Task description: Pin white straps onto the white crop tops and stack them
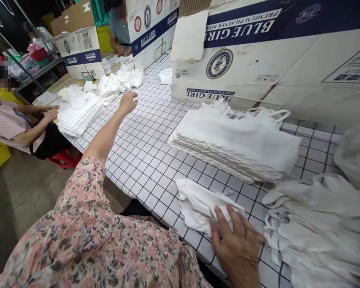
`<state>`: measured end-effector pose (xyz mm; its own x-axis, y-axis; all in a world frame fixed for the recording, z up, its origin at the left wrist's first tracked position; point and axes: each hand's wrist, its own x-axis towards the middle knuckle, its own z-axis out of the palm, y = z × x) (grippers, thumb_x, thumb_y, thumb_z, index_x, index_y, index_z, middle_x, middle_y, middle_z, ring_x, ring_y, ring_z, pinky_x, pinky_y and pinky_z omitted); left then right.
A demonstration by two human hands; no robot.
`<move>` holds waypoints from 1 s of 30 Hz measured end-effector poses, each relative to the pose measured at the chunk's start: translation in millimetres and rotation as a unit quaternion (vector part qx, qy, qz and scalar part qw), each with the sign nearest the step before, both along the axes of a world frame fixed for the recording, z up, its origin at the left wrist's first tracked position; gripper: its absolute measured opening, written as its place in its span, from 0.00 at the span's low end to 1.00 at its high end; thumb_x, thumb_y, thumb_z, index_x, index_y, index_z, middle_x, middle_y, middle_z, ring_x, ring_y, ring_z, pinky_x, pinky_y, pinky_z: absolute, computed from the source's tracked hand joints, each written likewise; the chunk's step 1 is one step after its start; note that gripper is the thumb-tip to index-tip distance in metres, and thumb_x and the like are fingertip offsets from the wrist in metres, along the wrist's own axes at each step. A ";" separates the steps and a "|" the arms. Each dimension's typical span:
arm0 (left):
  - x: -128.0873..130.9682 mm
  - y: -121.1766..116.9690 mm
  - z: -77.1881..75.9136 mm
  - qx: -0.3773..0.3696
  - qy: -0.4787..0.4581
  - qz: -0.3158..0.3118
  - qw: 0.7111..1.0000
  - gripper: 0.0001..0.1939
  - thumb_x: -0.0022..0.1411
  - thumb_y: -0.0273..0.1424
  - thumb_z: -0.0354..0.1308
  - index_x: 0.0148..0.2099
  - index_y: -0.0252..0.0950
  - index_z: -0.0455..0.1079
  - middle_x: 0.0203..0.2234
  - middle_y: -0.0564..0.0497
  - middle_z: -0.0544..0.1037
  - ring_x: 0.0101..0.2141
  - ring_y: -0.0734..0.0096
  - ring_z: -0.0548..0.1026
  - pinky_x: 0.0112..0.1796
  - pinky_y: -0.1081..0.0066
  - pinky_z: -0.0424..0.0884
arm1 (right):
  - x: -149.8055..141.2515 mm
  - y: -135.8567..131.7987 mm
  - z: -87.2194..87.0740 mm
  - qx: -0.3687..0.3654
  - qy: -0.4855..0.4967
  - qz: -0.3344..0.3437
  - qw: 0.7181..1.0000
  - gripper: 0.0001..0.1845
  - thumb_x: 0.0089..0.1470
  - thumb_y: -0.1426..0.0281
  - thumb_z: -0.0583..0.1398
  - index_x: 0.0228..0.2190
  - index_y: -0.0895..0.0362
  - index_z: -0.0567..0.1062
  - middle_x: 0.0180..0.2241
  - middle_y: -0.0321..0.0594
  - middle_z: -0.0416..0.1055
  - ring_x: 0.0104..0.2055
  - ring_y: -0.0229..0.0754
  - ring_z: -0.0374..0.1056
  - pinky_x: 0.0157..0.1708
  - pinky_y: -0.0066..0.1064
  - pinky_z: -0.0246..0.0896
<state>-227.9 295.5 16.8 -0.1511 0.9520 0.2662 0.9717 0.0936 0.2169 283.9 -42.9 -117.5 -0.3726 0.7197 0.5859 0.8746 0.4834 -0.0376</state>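
My right hand (238,244) rests on a crumpled white cloth garment (195,200) near the table's front edge, its fingers spread and lying over the cloth. My left hand (128,103) reaches far out to the left over the checked tablecloth (147,136), fingers loosely apart and holding nothing. Just beyond it lies a heap of white garments (120,80). In front of me is a neat stack of white strapped garments (234,140) with wavy hems. A looser pile of white strapped garments (321,224) lies right of my right hand.
Large beer cartons (243,76) stand along the back, with another carton (81,56) farther left. A seated person (15,124) at the left has both hands by a second white stack (81,114). Another person (120,32) works behind the cartons.
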 end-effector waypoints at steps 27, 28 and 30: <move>13.3 27.6 0.2 -0.065 0.069 -0.001 0.996 0.22 0.68 0.27 0.55 0.62 0.34 0.75 0.61 0.36 0.76 0.63 0.47 0.72 0.66 0.52 0.67 | -1.8 -6.0 -0.5 -0.078 0.059 -0.025 0.995 0.18 0.72 0.62 0.59 0.55 0.59 0.78 0.59 0.58 0.78 0.61 0.63 0.73 0.56 0.50 0.60; 14.1 27.9 -0.1 -0.067 0.069 -0.001 0.995 0.22 0.68 0.27 0.56 0.62 0.33 0.75 0.61 0.36 0.76 0.63 0.47 0.72 0.66 0.52 0.67 | -2.0 -6.3 -0.2 -0.082 0.061 -0.025 0.994 0.18 0.73 0.62 0.58 0.55 0.59 0.78 0.59 0.58 0.77 0.61 0.63 0.73 0.56 0.50 0.60; 15.0 28.6 0.6 -0.070 0.067 -0.001 0.995 0.21 0.68 0.27 0.56 0.61 0.33 0.75 0.60 0.36 0.77 0.63 0.46 0.72 0.66 0.52 0.67 | -2.3 -6.5 0.3 -0.087 0.063 -0.025 0.994 0.19 0.73 0.62 0.58 0.56 0.59 0.77 0.59 0.58 0.77 0.61 0.63 0.73 0.57 0.51 0.60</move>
<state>-212.9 324.1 17.4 -0.1208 0.9815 0.1485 0.9913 0.1115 0.0698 281.7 -49.3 -117.2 -0.2649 0.8302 0.4904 0.8802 0.4159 -0.2285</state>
